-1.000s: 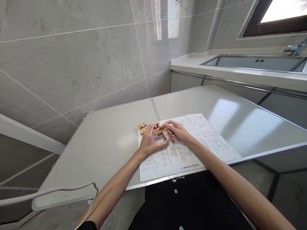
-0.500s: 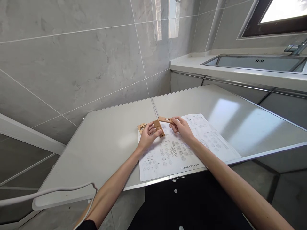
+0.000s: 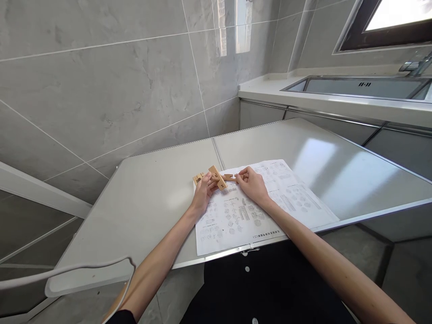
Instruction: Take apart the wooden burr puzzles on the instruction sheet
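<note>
My left hand [image 3: 204, 192] grips a notched wooden puzzle bar [image 3: 218, 177], tilted, just above the top left corner of a printed instruction sheet [image 3: 256, 204]. My right hand [image 3: 252, 183] pinches a second notched wooden bar [image 3: 230, 177], lying roughly level, its left end close to the first bar. Behind my left hand a small pile of further wooden puzzle pieces [image 3: 199, 177] rests on the grey table [image 3: 148, 202]. Both hands are closed round their pieces.
The table abuts a grey tiled wall at the back and a white counter with a steel sink [image 3: 361, 87] and tap [image 3: 416, 65] at the right. A white cable [image 3: 67, 272] curves over the table's near left corner.
One second ago both hands held joined pieces low on the sheet. They have pulled the pieces apart, moved up toward the sheet's top left corner, and brought the two bars close again.
</note>
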Available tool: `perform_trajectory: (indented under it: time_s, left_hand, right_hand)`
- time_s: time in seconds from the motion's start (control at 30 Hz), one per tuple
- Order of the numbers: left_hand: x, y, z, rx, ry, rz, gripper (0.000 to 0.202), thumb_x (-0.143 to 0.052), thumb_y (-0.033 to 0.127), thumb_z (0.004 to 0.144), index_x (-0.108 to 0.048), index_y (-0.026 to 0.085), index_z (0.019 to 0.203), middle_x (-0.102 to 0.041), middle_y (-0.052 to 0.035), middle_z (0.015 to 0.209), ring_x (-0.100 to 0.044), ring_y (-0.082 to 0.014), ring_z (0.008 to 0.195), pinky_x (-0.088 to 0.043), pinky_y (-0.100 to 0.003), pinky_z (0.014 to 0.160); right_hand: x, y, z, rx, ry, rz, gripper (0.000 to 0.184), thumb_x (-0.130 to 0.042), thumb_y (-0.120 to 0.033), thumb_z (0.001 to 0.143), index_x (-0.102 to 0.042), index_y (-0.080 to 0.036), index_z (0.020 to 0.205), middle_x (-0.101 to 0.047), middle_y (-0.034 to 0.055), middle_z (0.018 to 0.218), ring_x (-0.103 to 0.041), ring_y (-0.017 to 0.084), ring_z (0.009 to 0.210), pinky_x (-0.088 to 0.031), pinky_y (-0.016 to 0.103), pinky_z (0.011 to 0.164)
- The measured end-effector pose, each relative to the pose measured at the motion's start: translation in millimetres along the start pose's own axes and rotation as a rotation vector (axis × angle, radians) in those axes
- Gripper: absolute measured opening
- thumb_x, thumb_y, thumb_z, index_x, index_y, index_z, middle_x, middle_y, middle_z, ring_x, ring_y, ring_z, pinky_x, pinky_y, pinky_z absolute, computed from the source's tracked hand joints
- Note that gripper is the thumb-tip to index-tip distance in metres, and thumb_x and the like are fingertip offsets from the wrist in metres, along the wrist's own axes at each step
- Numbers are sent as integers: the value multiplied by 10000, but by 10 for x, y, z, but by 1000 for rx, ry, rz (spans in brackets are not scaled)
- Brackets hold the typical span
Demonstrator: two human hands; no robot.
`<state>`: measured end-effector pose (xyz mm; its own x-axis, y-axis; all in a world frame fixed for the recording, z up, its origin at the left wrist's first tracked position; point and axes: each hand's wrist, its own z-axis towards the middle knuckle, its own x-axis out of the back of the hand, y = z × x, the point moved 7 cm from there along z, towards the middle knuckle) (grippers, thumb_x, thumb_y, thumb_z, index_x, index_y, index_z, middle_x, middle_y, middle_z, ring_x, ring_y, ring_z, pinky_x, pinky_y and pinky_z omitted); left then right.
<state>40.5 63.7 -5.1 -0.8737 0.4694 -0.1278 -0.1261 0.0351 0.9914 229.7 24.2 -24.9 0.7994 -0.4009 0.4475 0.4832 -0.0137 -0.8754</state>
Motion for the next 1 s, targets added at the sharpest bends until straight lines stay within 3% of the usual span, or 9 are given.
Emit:
perform_trajectory:
  time_s: [0.23,0.43,0.67,0.83,1.0]
  left_hand:
    - [-39,55,-6,-25,-15,39,547,-456,742,942,-631,223,927,-761,-96,1226,-715,-283,1142,-563,-457,989]
    - [-46,66,-16,-16,-13,-92,459,-522,654,959,-644,219,879,-774,-88,1171,-718,-282,1128,-543,-482,1030]
    - [-16,17,-4,16,3,-109,453,-557,658,943,-642,217,889,-777,-83,1146,-714,-273,1128,-522,-460,1052]
    - [-10,4,-14,32,21,-142,466,-572,651,939,-691,201,924,-775,-92,1165,-696,-282,1169,-498,-432,1068]
    - [-15,-14,-18,34,10,-139,486,-577,641,945,-703,183,1043,-767,-118,1184,-689,-289,1185,-484,-433,1076]
  right_hand:
    - [-116,-71,-42,101,-93,-219,130,-574,-379,978,-529,-261,950,-706,1,733,-653,227,710,-345,310,599]
    - [-189,-77,-61,195,-131,-355,141,-536,-379,1013,-566,-242,1034,-725,33,812,-670,231,772,-324,310,598]
    - [-159,-158,-106,292,-50,-457,155,-537,-336,1015,-613,-228,935,-730,79,890,-661,246,866,-309,315,594]
    - [-159,-130,-101,287,-8,-499,197,-576,-362,1001,-632,-216,881,-711,60,862,-647,221,824,-297,300,572]
    - [-66,-218,-114,333,81,-370,186,-596,-379,997,-656,-204,1020,-696,46,899,-638,195,786,-350,293,570]
